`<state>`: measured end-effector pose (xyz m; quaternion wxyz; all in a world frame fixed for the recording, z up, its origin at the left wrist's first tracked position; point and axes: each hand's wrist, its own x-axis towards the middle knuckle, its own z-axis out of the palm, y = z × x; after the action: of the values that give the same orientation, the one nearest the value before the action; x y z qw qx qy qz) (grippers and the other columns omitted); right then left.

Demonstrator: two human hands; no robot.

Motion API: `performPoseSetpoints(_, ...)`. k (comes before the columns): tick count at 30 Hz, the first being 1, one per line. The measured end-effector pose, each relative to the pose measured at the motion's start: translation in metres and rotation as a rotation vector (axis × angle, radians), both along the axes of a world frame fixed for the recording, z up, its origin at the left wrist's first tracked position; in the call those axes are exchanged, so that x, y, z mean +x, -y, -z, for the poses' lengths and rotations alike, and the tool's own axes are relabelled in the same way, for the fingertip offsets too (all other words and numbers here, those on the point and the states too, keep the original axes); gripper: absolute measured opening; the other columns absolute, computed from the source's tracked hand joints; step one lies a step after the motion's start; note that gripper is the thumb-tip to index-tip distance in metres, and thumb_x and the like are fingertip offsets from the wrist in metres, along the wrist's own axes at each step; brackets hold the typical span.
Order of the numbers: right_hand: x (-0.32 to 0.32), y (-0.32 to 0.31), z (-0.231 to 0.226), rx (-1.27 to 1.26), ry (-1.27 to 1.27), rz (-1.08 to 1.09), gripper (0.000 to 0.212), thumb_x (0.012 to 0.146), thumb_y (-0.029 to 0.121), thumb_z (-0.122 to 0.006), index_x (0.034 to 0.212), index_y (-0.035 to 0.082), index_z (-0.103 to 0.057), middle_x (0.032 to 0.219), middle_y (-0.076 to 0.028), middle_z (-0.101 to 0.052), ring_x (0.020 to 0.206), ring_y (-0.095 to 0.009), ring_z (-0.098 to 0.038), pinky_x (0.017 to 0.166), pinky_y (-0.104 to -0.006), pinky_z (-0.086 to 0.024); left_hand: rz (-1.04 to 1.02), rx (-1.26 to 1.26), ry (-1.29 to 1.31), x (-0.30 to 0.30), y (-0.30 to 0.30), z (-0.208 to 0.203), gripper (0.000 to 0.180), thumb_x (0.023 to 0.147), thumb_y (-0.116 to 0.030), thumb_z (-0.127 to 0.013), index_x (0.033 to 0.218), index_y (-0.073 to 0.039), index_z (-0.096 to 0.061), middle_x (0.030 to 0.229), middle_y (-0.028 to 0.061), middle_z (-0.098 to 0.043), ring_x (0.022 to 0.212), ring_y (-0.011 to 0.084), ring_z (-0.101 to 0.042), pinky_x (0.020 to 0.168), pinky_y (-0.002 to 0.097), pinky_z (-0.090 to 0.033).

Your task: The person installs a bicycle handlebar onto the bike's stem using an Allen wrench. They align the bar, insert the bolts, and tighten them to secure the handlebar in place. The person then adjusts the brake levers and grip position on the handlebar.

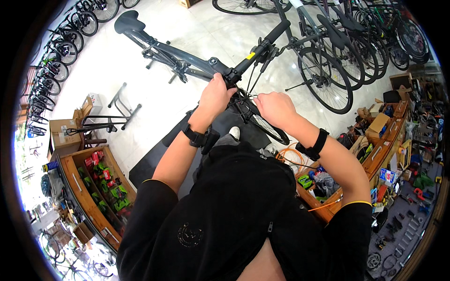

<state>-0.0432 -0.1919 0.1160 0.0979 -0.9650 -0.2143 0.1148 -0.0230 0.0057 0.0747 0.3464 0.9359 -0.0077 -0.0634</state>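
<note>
A dark grey bicycle (pixel 187 61) stands in front of me, its black handlebar (pixel 255 54) turned toward the upper right. My left hand (pixel 215 98) is closed just below the stem (pixel 230 75), thumb and fingers pressed together; what lies between them is hidden. To its right, my right hand (pixel 275 108) pinches a thin dark cable (pixel 248 96) in front of the bicycle. More black cables hang from the handlebar between the two hands. The front wheel (pixel 269 126) is partly hidden beneath my right hand.
A black mat (pixel 154 161) lies underfoot. Wooden drawers of tools (pixel 98 187) stand at left, and a wooden workbench (pixel 382 150) with parts is at right. Parked bicycles (pixel 328 79) line the right back, others the far left. A metal stand (pixel 124 110) sits near cardboard boxes (pixel 63 133).
</note>
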Motion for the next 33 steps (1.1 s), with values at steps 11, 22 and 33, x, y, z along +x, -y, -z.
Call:
performPoseSetpoints(11, -0.001, -0.018, 0.002, 0.007, 0.007, 0.002, 0.033, 0.091, 0.028, -0.051, 0.076, 0.003, -0.067, 0.070, -0.019, -0.065, 0.069, -0.037, -0.064, 0.066, -0.0459, -0.050, -0.002, -0.007, -0.009, -0.001, 0.000, -0.004, 0.043, 0.080, -0.020, -0.071, 0.100, 0.008, -0.045, 0.090, 0.0307, -0.061, 0.086, 0.0452, -0.061, 0.075, 0.0470, -0.050)
performPoseSetpoints(22, 0.014, -0.005, 0.040, 0.737, -0.738, 0.459, 0.030, 0.086, 0.027, -0.067, 0.070, 0.002, -0.062, 0.063, -0.004, -0.060, 0.052, -0.012, -0.054, 0.051, -0.0295, -0.044, 0.018, 0.004, 0.050, 0.000, -0.003, 0.005, 0.040, 0.079, -0.016, -0.070, 0.099, 0.008, -0.045, 0.088, 0.0301, -0.061, 0.086, 0.0448, -0.060, 0.075, 0.0474, -0.050)
performPoseSetpoints(33, 0.024, -0.008, 0.013, 0.765, -1.137, 0.653, 0.026, 0.094, 0.026, -0.058, 0.081, 0.004, -0.057, 0.056, 0.003, -0.043, 0.048, -0.009, -0.036, 0.043, -0.0280, -0.031, 0.005, -0.005, -0.034, 0.000, -0.003, -0.002, 0.039, 0.081, -0.014, -0.068, 0.105, 0.008, -0.045, 0.091, 0.0328, -0.061, 0.088, 0.0468, -0.060, 0.075, 0.0469, -0.049)
